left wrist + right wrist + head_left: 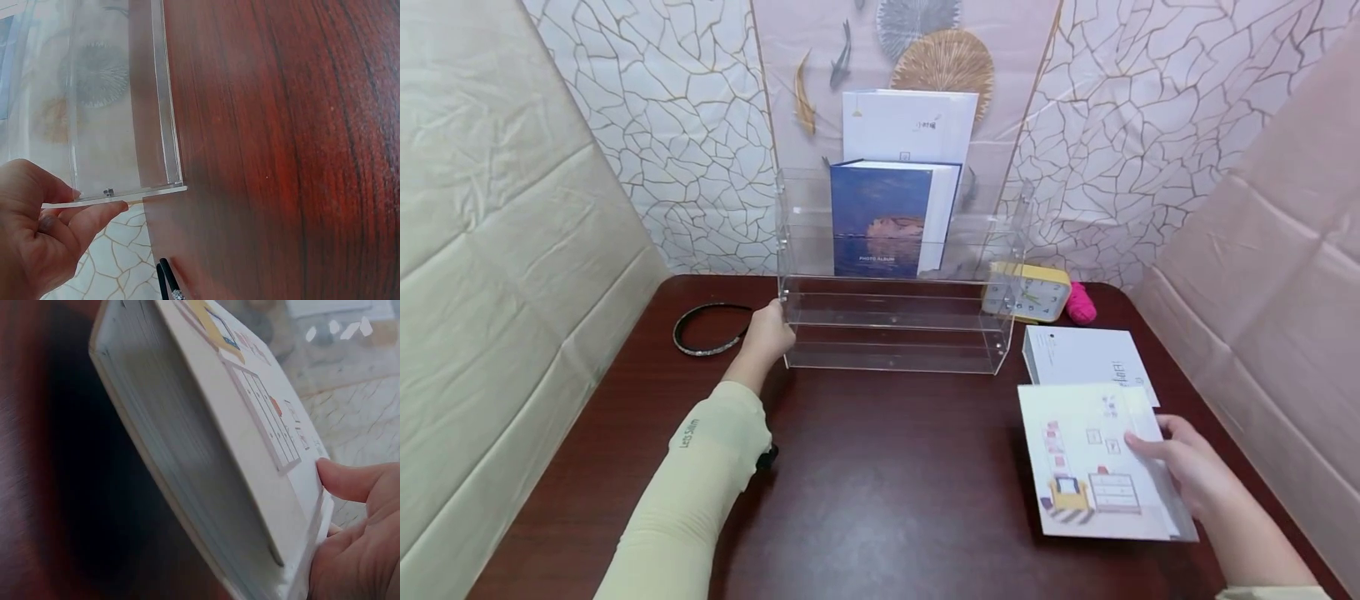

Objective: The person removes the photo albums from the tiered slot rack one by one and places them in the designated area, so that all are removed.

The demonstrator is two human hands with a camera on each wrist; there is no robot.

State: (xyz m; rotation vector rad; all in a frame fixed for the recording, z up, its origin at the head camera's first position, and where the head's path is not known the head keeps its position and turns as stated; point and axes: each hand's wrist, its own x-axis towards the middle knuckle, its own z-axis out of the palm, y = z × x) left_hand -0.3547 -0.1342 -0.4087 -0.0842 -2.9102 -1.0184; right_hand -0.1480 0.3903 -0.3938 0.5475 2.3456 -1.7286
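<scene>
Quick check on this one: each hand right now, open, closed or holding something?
Left hand: pinching the clear rack at its side.
Right hand: holding a white illustrated book.

it's a white album showing a yellow armchair print, clear rack, blue photo album, yellow-framed clock, hot-pink bundle, reddish-brown wood grain streaking the desk!

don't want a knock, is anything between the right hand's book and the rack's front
Nothing visible stands between the held book and the lower front of the rack. The flat book and clock sit at the rack's right, off that path; the rack's clear side panel might block a sideways approach.
</scene>
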